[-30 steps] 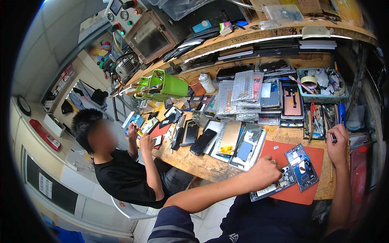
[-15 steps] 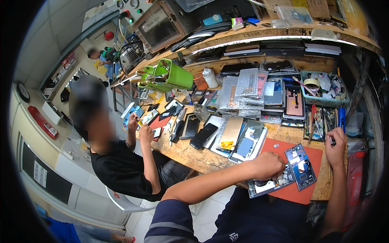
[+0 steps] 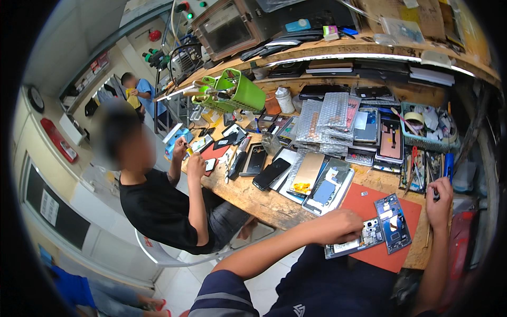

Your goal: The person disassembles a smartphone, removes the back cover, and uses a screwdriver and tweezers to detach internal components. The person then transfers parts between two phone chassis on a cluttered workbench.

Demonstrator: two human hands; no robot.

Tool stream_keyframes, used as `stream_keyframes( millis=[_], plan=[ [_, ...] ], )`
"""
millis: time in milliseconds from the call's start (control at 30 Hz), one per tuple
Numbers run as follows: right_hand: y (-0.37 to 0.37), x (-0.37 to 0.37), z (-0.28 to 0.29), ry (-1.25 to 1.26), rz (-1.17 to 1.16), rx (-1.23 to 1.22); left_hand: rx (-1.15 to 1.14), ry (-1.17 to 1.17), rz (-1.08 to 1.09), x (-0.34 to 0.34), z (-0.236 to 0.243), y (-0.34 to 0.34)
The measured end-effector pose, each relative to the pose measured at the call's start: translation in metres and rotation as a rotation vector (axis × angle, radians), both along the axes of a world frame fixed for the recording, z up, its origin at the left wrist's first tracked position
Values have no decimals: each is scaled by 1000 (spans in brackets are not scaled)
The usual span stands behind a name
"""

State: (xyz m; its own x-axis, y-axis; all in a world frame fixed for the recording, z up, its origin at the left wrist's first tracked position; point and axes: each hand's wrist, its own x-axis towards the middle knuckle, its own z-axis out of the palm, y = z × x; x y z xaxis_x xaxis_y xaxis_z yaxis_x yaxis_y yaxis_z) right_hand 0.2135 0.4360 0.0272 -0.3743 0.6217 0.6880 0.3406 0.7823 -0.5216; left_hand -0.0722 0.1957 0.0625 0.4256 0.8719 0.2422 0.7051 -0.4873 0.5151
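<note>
My left hand [image 3: 340, 226] is bent over an opened phone [image 3: 369, 238] with bare circuit parts showing, its fingers curled down at the phone; whatever is between the fingertips is hidden. The phone lies on an orange mat [image 3: 362, 195], and a detached dark blue phone panel [image 3: 393, 235] lies beside it to the right. A tiny pale piece [image 3: 364, 194] sits above them on the mat. My right hand [image 3: 438, 203] is closed round a dark slim tool [image 3: 435, 194] at the mat's right, in front of a tray of tools [image 3: 413, 174].
A co-worker in black [image 3: 158, 206] sits at the left, working at the bench [image 3: 248, 203]. Two other people [image 3: 145, 92] [image 3: 74, 290] are farther left. Phones, bubble-wrapped bundles [image 3: 325, 121], a green caddy [image 3: 237, 90] and a basket [image 3: 428, 127] crowd the bench's back, below a laden shelf [image 3: 296, 53].
My left hand has moved slightly left and down over the phone. My right hand sits a little lower in view, still holding the tool. The seated co-worker's head has shifted.
</note>
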Motion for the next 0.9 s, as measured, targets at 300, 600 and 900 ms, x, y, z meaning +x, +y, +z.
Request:
stream_keyframes(
  millis=[300,600,900],
  plan=[
    [15,3,2,52,25,2,153,-459,407,1,35,-67],
    [-86,-23,46,56,237,-185,233,-989,621,13,22,-53],
    [-164,-69,37,-59,656,-580,143,-1130,651,18,7,-48]
  ],
)
